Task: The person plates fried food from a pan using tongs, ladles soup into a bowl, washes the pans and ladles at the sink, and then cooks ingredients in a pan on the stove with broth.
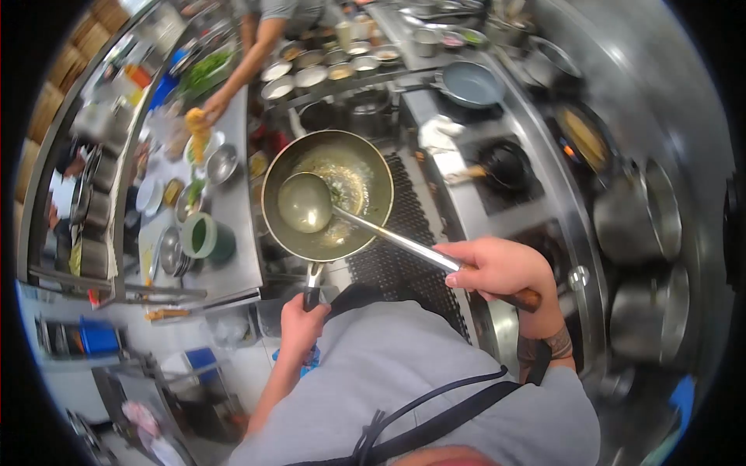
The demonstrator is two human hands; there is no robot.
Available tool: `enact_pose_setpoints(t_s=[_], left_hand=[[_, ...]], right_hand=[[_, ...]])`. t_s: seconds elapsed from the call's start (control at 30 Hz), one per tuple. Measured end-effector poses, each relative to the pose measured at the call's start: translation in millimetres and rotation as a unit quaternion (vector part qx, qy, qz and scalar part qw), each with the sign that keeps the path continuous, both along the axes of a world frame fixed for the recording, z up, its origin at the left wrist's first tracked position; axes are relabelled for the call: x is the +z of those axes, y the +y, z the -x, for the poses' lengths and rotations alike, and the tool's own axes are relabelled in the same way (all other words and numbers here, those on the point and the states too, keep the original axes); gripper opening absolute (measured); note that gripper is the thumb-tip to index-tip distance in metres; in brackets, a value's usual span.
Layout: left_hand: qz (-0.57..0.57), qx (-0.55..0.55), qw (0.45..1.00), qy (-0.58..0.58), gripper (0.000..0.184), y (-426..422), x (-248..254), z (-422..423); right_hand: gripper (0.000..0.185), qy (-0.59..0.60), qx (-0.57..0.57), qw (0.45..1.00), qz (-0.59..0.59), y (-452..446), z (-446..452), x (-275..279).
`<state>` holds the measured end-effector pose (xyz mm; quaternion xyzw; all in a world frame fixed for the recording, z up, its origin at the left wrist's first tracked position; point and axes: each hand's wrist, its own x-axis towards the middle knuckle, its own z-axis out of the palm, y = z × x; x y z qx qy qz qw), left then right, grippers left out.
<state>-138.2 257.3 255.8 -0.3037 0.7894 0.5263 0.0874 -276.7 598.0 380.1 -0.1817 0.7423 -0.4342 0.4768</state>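
Note:
My left hand (pixel 301 326) is closed around the black handle of a frying pan (pixel 376 175), which is held up in front of my body. A shiny film of liquid with small green bits lies on the pan's bottom. My right hand (pixel 497 268) grips the wooden end of a metal ladle (pixel 305 203). The ladle's shaft crosses the pan's rim, and its bowl is over the left part of the pan's inside. Whether the bowl touches the pan, I cannot tell.
On the right runs a stove (pixel 497 186) with a grey pan (pixel 470 84), a small black pan (pixel 505 163) and a white cloth (pixel 440 133). A steel counter (pixel 221 264) on the left carries bowls and a green tub (pixel 206 237). There, another person's hand (pixel 215 107) holds yellow noodle-like strands.

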Motion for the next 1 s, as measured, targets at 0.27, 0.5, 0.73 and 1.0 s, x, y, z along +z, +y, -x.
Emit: enact_pose_setpoints(t_s=[0.27,0.5,0.73,1.0], left_hand=[[-0.015,-0.371,0.927,0.055,0.016,104,-11,-60],[-0.064,-0.603,0.795,0.014,0.014,217,12,-197],[-0.008,-0.807,0.591,-0.005,0.020,345,-24,-392],[-0.083,-0.894,0.423,-0.120,0.016,549,-119,-704]], right_hand=[[0.057,0.077,-0.372,0.919,-0.105,98,-355,22],[0.063,-0.031,-0.706,0.706,0.054,84,-646,24],[0.058,-0.041,-0.855,0.516,-0.042,49,-894,7],[0.064,0.023,-0.876,0.363,-0.316,26,-1120,-145]])
